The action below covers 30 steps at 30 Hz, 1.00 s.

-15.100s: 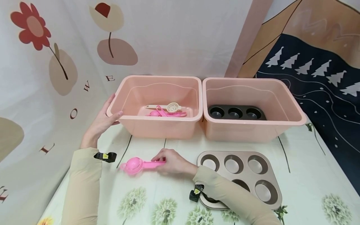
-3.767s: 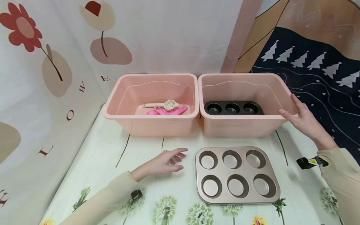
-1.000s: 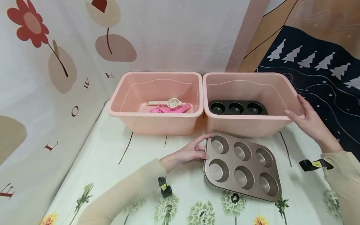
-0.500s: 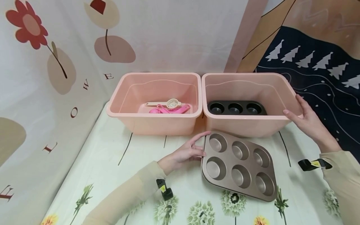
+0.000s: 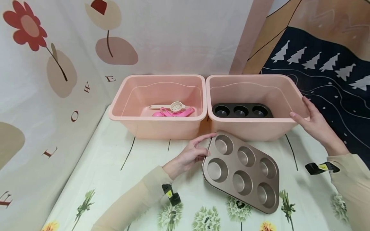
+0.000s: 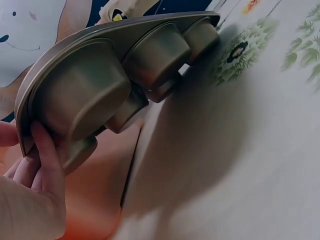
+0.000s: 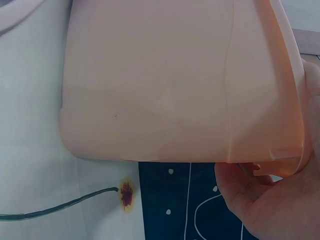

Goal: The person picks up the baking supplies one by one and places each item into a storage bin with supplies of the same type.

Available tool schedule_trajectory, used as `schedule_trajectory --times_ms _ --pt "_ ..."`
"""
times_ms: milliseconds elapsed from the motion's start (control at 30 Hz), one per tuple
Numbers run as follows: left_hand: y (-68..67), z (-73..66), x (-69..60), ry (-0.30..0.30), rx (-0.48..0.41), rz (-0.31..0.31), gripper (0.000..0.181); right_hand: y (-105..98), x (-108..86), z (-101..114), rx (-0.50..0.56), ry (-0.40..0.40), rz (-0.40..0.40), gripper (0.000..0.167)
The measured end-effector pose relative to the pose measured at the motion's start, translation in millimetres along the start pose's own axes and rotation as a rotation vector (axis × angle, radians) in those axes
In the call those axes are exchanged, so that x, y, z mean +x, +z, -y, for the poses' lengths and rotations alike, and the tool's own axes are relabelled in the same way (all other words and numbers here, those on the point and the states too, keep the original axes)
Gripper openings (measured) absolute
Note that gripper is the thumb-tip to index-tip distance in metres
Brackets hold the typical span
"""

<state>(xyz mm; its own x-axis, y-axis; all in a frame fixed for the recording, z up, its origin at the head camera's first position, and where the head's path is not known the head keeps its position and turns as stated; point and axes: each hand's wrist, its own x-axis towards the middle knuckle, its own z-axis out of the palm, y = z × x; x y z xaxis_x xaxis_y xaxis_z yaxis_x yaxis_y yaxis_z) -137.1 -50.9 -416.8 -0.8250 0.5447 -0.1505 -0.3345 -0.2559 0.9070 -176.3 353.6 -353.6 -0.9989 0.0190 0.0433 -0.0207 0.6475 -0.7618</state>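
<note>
My left hand (image 5: 188,158) grips the left edge of a bronze muffin tin (image 5: 241,173) with six cups. The tin is tilted, and in the left wrist view the undersides of its cups show, with a gap to the tablecloth under them. Fingers curl beneath the rim there. My right hand (image 5: 319,126) holds the front right corner of the right pink bin (image 5: 240,130), thumb over the rim. Inside that bin lies a black muffin tin (image 5: 241,110), its front part hidden by the bin's wall.
The left pink bin (image 5: 159,128) stands against the right one. In it lie a cream egg separator (image 5: 176,106) and pink utensils (image 5: 185,112). A floral cloth (image 5: 144,192) covers the table, and a printed curtain (image 5: 179,38) hangs behind the bins.
The left hand, apart from the bronze tin 3.8 s ago, has taken its left edge. The tin has turned and tilted, shifting slightly left lately. The right hand stays on the bin.
</note>
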Motion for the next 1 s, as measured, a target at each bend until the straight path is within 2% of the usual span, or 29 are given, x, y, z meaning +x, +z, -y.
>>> schedule_trajectory --times_ms 167,467,567,800,1000 --pt "3.8 -2.6 0.5 0.018 0.014 -0.045 0.067 -0.1 0.1 0.8 0.0 0.003 0.0 0.085" --pt "12.6 -12.0 4.9 0.055 0.041 -0.182 0.055 -0.5 -0.6 -0.1 0.005 -0.003 -0.003 0.085" --pt "15.7 -12.3 5.5 0.063 0.041 -0.192 0.054 -0.4 -0.5 -0.8 0.002 -0.003 -0.004 0.085" --pt "17.2 -6.4 3.8 0.069 0.04 -0.168 0.051 0.7 0.1 -0.7 -0.003 -0.011 -0.014 0.085" --pt "14.0 -5.5 1.5 0.073 0.043 -0.2 0.048 0.7 0.6 -0.5 -0.001 -0.016 -0.017 0.085"
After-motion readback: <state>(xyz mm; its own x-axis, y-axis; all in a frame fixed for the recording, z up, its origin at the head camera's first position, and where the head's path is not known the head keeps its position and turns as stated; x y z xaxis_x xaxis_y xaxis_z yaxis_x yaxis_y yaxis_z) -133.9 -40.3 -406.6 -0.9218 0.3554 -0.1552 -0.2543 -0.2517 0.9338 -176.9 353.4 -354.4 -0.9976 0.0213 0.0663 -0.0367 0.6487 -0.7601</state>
